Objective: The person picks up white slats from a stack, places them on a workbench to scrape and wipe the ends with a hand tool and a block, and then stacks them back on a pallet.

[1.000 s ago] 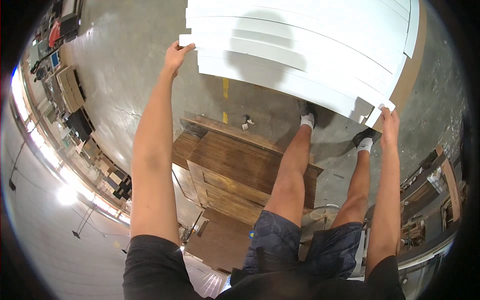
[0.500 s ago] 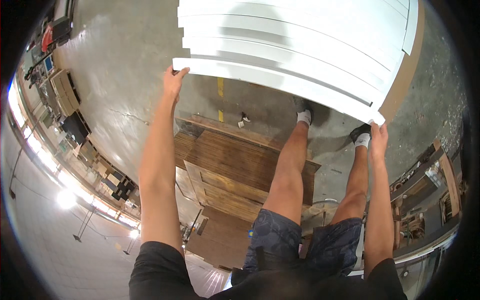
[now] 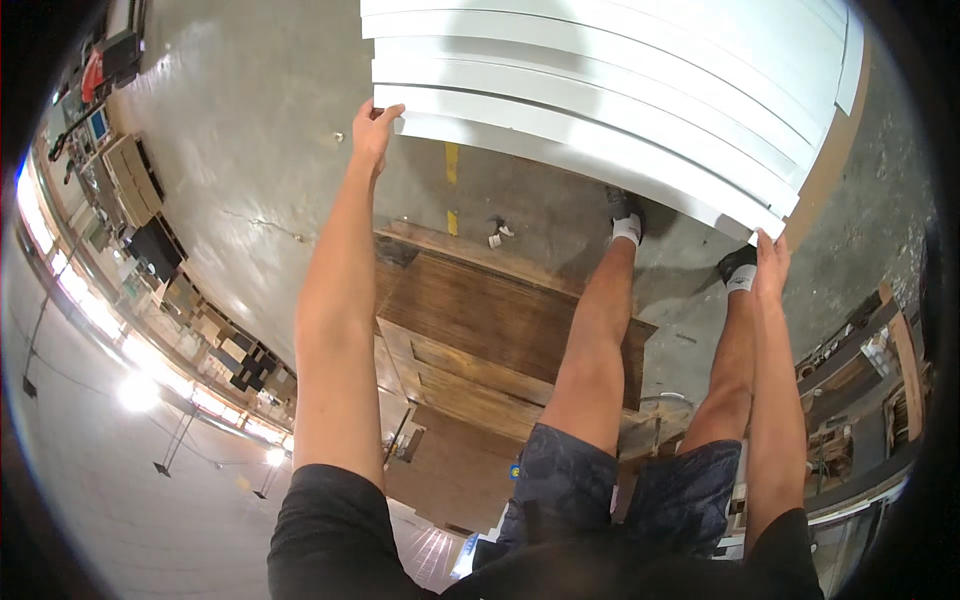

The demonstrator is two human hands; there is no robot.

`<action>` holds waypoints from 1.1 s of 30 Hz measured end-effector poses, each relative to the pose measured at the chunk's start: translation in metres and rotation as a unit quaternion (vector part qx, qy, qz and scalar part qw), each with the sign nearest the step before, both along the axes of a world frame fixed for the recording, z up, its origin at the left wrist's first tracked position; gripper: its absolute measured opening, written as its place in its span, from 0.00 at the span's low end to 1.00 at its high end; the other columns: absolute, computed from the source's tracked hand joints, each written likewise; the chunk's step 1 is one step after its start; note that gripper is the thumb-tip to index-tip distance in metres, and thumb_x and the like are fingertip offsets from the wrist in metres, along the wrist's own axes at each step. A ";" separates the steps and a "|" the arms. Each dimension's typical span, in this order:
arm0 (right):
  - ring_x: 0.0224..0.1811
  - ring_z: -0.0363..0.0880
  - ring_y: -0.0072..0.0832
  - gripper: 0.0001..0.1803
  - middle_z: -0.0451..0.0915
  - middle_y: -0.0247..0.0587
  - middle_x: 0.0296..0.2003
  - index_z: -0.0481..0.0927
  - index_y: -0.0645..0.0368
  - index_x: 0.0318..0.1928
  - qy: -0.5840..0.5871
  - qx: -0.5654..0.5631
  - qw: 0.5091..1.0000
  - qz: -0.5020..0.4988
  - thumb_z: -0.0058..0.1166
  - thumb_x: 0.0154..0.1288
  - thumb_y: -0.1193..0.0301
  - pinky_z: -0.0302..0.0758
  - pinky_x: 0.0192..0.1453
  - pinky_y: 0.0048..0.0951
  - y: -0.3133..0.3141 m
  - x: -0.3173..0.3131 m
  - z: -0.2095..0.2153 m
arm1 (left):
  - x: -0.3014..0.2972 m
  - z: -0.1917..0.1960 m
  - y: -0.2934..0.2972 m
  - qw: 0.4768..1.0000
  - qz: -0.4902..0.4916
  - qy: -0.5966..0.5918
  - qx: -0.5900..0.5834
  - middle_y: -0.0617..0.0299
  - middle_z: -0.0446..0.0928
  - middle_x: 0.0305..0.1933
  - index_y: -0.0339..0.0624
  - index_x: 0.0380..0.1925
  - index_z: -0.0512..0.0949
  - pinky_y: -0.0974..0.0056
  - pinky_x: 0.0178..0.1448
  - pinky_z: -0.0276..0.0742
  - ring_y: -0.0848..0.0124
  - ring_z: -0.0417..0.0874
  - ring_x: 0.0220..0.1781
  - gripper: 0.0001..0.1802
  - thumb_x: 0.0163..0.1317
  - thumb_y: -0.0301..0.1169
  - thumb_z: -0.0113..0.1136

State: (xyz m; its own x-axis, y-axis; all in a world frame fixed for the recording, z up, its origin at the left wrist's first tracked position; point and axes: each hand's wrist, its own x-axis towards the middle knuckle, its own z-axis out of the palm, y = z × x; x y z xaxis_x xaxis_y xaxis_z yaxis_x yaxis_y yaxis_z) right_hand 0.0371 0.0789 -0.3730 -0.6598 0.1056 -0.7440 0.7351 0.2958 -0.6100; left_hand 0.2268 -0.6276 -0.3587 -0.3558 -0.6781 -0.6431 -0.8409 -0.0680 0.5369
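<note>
A long white board (image 3: pixel 560 135) lies along the near side of a row of similar white boards (image 3: pixel 680 60), with a thin dark gap between. My left hand (image 3: pixel 373 138) is closed on its left end, thumb over the top and the other fingers partly hidden. At the opposite end my right hand (image 3: pixel 769 265) pinches the near corner. Both arms are stretched out, and the board's near edge shows a narrow side face.
Brown cardboard (image 3: pixel 845 140) shows under the boards' right side. Behind my legs stands a brown wooden platform (image 3: pixel 480 310). Small scraps (image 3: pixel 499 232) lie on the concrete floor (image 3: pixel 260 130) by a yellow line. Shelving (image 3: pixel 870 370) with wood pieces is at the right.
The held board has moved away from me and now lies closer against the other boards. Both hands have gone with it, still gripping its ends. The view has shifted slightly.
</note>
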 end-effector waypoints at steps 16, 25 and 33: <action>0.74 0.69 0.33 0.31 0.72 0.41 0.73 0.70 0.66 0.75 0.018 -0.030 0.999 -0.031 0.61 0.77 0.72 0.59 0.81 0.36 -0.025 -0.016 -0.004 | -0.009 0.005 -0.004 0.986 0.104 0.102 0.080 0.52 0.79 0.66 0.30 0.69 0.72 0.57 0.79 0.63 0.64 0.76 0.69 0.36 0.66 0.34 0.75; 0.71 0.75 0.33 0.31 0.78 0.49 0.70 0.69 0.73 0.75 0.088 0.094 0.990 0.061 0.59 0.81 0.68 0.66 0.77 0.32 -0.052 -0.054 0.026 | -0.065 0.013 -0.010 0.992 -0.080 -0.004 -0.099 0.46 0.84 0.62 0.29 0.67 0.77 0.56 0.65 0.80 0.60 0.85 0.59 0.37 0.66 0.43 0.76; 0.74 0.74 0.34 0.33 0.76 0.50 0.72 0.68 0.73 0.76 0.079 0.083 0.993 0.037 0.61 0.80 0.68 0.66 0.78 0.33 -0.056 -0.054 0.018 | -0.069 0.012 -0.027 0.983 -0.088 -0.039 -0.158 0.45 0.85 0.61 0.25 0.66 0.77 0.57 0.68 0.78 0.60 0.85 0.63 0.35 0.66 0.38 0.76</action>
